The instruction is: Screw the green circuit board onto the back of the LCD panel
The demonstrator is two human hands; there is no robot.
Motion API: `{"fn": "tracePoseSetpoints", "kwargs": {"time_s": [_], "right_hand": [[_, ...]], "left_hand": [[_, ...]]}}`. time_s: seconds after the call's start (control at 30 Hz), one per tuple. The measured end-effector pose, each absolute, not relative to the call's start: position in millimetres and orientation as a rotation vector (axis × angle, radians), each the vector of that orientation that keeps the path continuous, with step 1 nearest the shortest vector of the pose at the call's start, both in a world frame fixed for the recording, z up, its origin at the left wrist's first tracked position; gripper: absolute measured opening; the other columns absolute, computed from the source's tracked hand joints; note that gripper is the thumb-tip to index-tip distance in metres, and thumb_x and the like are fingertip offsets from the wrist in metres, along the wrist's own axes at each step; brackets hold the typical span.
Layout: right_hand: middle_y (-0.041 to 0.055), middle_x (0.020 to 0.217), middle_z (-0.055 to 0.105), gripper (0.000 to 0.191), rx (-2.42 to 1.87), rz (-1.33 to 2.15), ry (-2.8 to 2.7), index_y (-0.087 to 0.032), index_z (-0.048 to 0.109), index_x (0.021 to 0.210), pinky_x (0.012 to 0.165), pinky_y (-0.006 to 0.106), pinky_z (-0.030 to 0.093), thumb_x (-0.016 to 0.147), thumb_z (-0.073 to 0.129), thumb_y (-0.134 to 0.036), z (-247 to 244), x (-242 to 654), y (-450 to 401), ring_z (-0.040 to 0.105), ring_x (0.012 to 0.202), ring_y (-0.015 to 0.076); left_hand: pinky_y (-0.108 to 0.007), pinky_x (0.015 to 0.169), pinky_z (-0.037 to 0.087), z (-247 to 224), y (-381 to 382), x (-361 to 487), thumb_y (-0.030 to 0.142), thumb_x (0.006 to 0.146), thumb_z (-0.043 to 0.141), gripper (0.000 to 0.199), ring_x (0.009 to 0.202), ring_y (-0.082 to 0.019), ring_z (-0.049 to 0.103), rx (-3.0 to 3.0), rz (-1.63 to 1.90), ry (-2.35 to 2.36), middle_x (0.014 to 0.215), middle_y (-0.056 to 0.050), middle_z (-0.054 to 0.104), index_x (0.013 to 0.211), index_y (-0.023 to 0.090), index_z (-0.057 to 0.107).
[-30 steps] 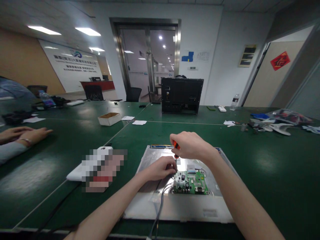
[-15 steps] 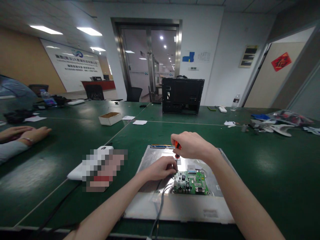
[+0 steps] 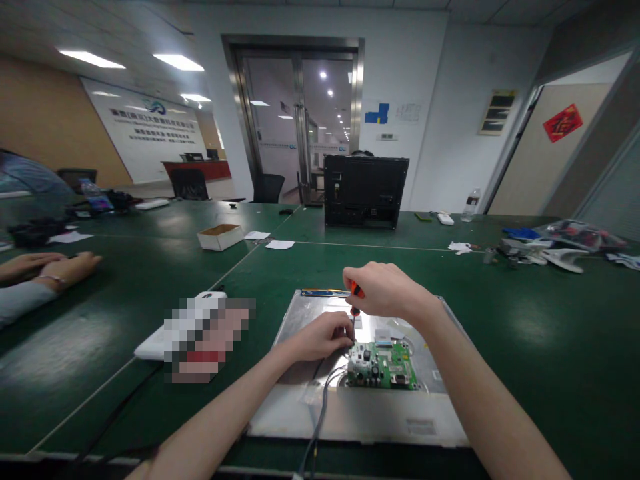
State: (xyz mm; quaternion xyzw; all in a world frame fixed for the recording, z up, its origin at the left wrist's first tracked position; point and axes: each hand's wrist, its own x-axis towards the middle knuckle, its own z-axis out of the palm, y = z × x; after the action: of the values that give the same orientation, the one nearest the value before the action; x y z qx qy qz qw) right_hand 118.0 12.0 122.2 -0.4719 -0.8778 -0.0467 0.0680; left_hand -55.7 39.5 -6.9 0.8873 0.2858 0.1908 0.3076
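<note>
A silver metal panel (image 3: 370, 417) lies flat on the green table in front of me. On it is a green circuit board (image 3: 395, 363), with grey cables (image 3: 323, 413) running from its left side towards me. My right hand (image 3: 383, 290) is closed round the handle of an orange and black screwdriver (image 3: 355, 300), held upright, its shaft down at the board's upper left corner. Beside the shaft tip, my left hand (image 3: 327, 335) has its fingers pinched together at that corner; what they hold, if anything, is hidden.
A white device (image 3: 155, 343) and a blurred-out item (image 3: 225, 340) lie left of the panel. Further back stand an open box (image 3: 220, 238) and a black monitor casing (image 3: 367, 192). Another person's hands (image 3: 70, 267) rest at the far left. Bags and parts (image 3: 565, 250) lie at the right.
My right hand has turned very slightly on the screwdriver handle. My left hand keeps its place. The other person's fingers have shifted a little.
</note>
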Motion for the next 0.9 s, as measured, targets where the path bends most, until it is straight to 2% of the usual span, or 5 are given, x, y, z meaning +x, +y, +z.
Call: {"fn": "tracePoseSetpoints", "kwargs": {"time_s": [0.9], "right_hand": [[0.0036,0.078,0.067,0.017,-1.445,-0.200,-2.630,-0.023,0.062,0.090,0.049,0.026,0.021,0.079,0.059,-0.036,121.9,116.5,14.2,0.059,0.069,0.0174]], "left_hand": [[-0.023,0.067,0.041,-3.4,36.9,-54.8,0.005,0.075,0.057,0.013,0.073,-0.015,0.055,2.346,0.526,0.744,0.080,-0.002,0.063,0.079,0.015,0.064]]}}
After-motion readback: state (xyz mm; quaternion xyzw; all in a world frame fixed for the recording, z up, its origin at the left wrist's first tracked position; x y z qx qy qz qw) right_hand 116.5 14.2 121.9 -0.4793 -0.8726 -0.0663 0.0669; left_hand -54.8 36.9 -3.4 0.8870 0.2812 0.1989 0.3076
